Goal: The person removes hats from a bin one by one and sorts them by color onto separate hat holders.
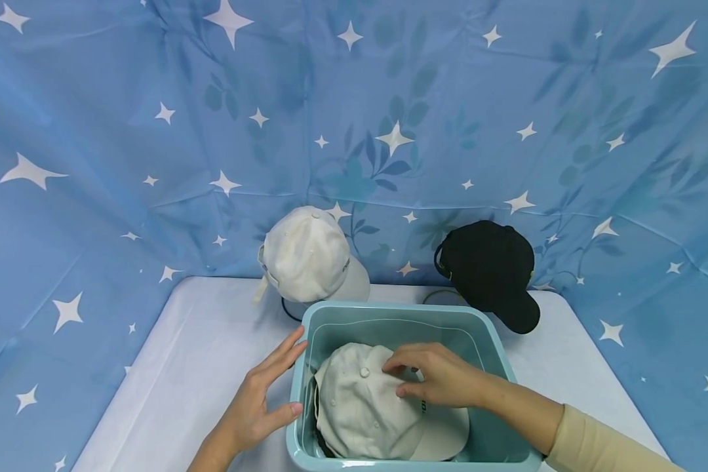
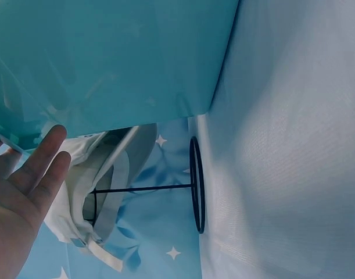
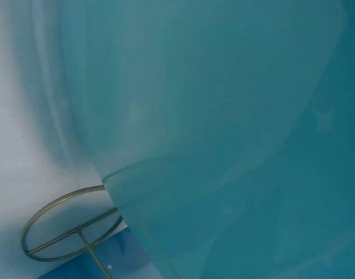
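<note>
A cream baseball cap (image 1: pixel 362 400) lies in a teal plastic bin (image 1: pixel 401 309), crown up, its brim toward the right. Over the cap's crown is my right hand (image 1: pixel 439 377), fingers bent downward, with a gap between thumb and fingertips. My left hand (image 1: pixel 254 403) reaches to the bin's left side with spread, fairly straight fingers, their tips right at the rim. In the left wrist view, the left fingers (image 2: pixel 40 160) show against the bin's outer wall (image 2: pixel 125 58). The right wrist view shows the bin wall (image 3: pixel 223 116) but not the hand.
Behind the bin, a second cream cap (image 1: pixel 307 252) hangs on a black wire stand (image 2: pixel 196 186). A black cap (image 1: pixel 490 269) sits at the back right, near a gold wire stand base (image 3: pixel 55 203). A star-patterned blue cloth (image 1: pixel 354 131) surrounds the white table (image 1: pixel 212 341).
</note>
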### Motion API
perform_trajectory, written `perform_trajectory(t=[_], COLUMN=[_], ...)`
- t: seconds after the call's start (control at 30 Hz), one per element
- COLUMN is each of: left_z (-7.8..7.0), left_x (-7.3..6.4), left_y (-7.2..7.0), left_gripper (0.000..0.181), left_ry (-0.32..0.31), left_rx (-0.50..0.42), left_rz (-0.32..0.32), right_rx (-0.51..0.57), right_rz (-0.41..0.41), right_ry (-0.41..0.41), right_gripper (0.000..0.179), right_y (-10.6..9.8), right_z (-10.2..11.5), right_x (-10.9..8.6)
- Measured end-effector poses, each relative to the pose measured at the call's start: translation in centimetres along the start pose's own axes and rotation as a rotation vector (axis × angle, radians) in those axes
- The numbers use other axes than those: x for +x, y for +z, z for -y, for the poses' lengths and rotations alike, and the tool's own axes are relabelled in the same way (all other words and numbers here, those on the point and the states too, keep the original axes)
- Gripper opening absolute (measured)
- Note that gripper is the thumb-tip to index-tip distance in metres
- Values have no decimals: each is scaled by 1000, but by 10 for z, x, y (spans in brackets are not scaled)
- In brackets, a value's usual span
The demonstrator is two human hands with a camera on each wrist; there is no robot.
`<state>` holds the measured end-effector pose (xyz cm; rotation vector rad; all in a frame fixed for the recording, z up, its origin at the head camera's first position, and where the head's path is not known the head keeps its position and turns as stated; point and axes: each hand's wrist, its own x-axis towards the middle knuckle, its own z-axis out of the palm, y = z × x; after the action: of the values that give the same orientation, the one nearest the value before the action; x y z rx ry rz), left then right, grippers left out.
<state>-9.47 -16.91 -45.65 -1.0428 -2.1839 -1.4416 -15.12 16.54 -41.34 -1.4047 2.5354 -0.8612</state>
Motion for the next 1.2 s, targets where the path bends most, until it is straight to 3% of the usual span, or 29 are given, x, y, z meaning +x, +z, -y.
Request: perform_trajectory(t=[0.33, 1.03, 1.2], left_z=[1, -1, 0], left_x=[-1, 0, -1], left_y=[1, 0, 1], left_gripper=[73, 73, 73], left_ry=[2, -7, -3], left_rx=[4, 3, -2], left_rz=[-6, -6, -1], right_rx=[32, 64, 64], right_rz=[14, -95, -109], right_ry=[13, -53, -37], right_gripper=[28, 28, 29], right_y=[0, -4, -3], right_z=[1, 2, 1], right_x=[0, -4, -4])
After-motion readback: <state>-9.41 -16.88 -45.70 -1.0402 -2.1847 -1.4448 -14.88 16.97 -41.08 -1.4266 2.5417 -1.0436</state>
